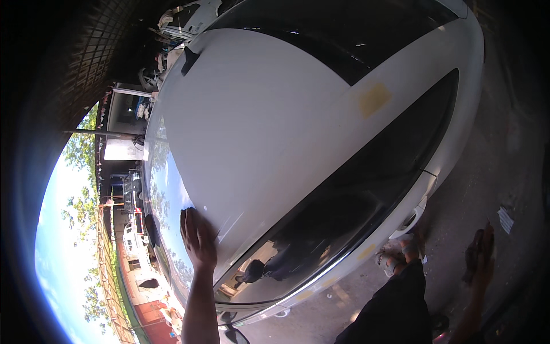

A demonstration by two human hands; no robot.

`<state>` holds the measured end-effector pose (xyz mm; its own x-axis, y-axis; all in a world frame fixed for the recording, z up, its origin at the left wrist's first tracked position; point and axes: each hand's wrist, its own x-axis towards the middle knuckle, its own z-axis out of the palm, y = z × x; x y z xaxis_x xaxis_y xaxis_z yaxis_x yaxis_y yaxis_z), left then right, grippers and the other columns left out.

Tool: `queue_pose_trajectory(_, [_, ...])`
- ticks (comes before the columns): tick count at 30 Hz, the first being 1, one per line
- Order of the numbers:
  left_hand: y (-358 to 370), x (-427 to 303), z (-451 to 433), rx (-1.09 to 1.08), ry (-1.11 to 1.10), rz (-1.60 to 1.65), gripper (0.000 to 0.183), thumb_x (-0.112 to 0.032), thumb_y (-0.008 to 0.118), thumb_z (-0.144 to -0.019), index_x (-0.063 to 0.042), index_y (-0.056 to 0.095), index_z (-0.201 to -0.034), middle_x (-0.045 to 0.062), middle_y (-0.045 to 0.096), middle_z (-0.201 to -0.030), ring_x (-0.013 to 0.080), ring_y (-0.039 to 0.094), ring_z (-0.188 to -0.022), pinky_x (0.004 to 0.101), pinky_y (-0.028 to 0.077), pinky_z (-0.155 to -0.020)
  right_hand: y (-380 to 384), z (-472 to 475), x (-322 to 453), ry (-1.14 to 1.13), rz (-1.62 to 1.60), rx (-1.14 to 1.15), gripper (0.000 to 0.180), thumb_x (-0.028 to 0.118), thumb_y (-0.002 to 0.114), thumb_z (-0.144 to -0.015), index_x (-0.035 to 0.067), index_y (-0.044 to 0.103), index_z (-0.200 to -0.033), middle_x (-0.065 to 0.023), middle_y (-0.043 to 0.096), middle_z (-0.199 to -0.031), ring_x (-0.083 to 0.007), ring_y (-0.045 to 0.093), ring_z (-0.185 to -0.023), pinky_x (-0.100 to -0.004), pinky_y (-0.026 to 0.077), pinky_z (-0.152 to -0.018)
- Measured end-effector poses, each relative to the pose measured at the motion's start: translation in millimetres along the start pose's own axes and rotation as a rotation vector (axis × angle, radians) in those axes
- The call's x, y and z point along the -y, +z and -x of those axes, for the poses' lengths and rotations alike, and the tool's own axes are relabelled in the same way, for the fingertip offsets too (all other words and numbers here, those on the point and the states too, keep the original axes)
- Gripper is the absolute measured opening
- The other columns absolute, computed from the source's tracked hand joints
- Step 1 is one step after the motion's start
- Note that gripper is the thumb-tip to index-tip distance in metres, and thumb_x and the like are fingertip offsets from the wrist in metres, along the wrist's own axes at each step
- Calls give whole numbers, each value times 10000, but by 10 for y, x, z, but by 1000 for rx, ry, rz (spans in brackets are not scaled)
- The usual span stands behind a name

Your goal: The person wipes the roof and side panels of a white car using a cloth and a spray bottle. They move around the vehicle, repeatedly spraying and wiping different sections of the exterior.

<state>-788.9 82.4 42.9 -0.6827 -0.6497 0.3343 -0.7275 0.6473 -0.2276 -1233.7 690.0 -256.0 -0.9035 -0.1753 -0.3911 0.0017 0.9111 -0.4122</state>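
My left hand (198,238) rests palm down on the front of a light grey car roof (258,129), by the top edge of the windshield (169,206), which reflects sky and trees. Its fingers are stretched out; nothing shows in it, though the palm side is hidden. My right hand (483,258) hangs in shadow at the right, away from the car, above the floor. A dark shape lies along its fingers; whether it is a held thing or shadow I cannot tell. A yellowish patch (374,99) marks the rear pillar.
Side windows (343,215), a door handle (410,223) and smaller yellowish patches (365,251) lie along the near side. A shark-fin antenna (189,61) rises from the roof. My sandalled foot (386,262) stands beside the door. A pale scrap (506,220) lies on the floor.
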Motion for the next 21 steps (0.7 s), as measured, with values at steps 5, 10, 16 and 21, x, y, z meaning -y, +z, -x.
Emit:
queue_pose_trajectory(5, [-214, -303, -16, -109, -237, 236, 536, -323, 461, -1024, -8, 427, -1456, 264, 402, -1499, 455, 326, -1421, 529, 285, -1151, -676, -213, 1338, 29, -325, -26, 711, 441, 552, -1004, -29, 351, -1499, -222, 498, -1428, -292, 507, -1288, -396, 406, -1051])
queue_pose_trajectory(10, [-800, -1094, 149, -134, 67, 613, 658, -299, 595, -954, 18, 372, -1485, 305, 354, -1519, 467, 397, -1387, 532, 320, -1134, -808, 489, 3039, -519, -970, 142, 608, 339, 461, -1058, -35, 307, -1511, -207, 455, -1455, -270, 487, -1302, -380, 403, -1062])
queue_pose_trajectory(16, [-1337, -1879, 444, 33, -247, 1639, 901, -414, 779, -846, 34, 339, -1492, 247, 422, -1481, 334, 471, -1350, 431, 390, -1094, -782, 1986, 4739, -1389, -892, 615, 481, 180, 492, -1038, -79, 382, -1428, -251, 608, -1263, -337, 634, -1157, -393, 471, -983])
queue_pose_trajectory(21, [-1486, -1547, 735, 68, -754, 2033, 625, -324, 743, -890, 12, 492, -1354, 120, 596, -1272, 213, 555, -1208, 367, 445, -1028, -578, 2885, 5089, -1408, -900, 845, 457, 162, 507, -1039, -84, 395, -1408, -285, 577, -1321, -380, 627, -1179, -402, 475, -997])
